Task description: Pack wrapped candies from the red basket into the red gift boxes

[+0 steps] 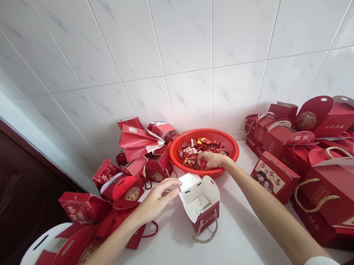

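Observation:
An open gift box (pixel 200 203), red outside and white inside, stands on the white table in front of me. Its top flaps are raised, a rope handle hangs at the front, and no candy shows inside. My left hand (pixel 160 196) is at the box's left flap, fingers stretched out and apart from the thumb, fingertips at the flap's edge. Behind the box sits a red plastic basket (pixel 233 148) holding many wrapped candies (pixel 190 151). My right hand (pixel 212 160) reaches into its front part, fingers bent and closed on a red-wrapped candy, partly hidden by the hand.
Red gift boxes (pixel 129 188) crowd the left side, some with flaps up. More red boxes (pixel 335 190) with rope handles are piled on the right. A tiled wall (pixel 189 91) rises behind the basket. A dark brown door (pixel 19 180) is at far left.

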The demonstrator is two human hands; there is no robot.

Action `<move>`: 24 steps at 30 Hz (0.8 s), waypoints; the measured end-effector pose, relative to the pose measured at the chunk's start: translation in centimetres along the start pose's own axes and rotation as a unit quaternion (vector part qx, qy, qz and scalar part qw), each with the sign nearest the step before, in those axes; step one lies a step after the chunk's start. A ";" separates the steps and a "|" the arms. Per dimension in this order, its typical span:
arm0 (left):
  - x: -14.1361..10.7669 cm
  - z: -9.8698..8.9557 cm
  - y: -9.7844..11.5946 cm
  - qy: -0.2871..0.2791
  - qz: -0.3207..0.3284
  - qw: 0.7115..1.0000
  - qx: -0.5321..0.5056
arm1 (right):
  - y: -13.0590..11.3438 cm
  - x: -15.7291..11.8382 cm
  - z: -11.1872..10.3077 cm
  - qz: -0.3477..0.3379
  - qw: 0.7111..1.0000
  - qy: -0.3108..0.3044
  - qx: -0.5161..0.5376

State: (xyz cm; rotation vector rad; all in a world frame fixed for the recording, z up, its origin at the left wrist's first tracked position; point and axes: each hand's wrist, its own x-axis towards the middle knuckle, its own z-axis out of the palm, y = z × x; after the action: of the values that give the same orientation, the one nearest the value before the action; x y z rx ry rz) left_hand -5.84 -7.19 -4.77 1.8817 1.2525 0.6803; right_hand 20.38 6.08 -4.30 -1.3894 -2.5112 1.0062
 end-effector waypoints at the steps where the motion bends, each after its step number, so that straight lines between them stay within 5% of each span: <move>1: 0.0 0.0 0.0 0.000 -0.003 1.000 -0.004 | 0.1 0.1 0.0 -0.011 0.999 0.014 0.033; 7: 0.0 -0.5 0.6 -0.008 -0.017 0.999 -0.038 | 0.9 0.0 0.0 -0.096 0.955 0.148 0.239; 15: 1.3 -1.1 1.2 0.018 0.000 0.999 -0.032 | 2.7 -2.1 -0.7 -0.052 0.953 0.236 0.183; 24: 8.6 -1.8 3.4 0.038 0.042 0.991 0.125 | 3.3 -1.9 -0.6 -0.012 0.926 0.296 0.234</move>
State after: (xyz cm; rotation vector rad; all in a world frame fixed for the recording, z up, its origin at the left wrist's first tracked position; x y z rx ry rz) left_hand -2.23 0.56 -0.82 2.1400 1.3659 0.6694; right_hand 24.08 6.04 -5.38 -1.2620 -1.7121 0.9187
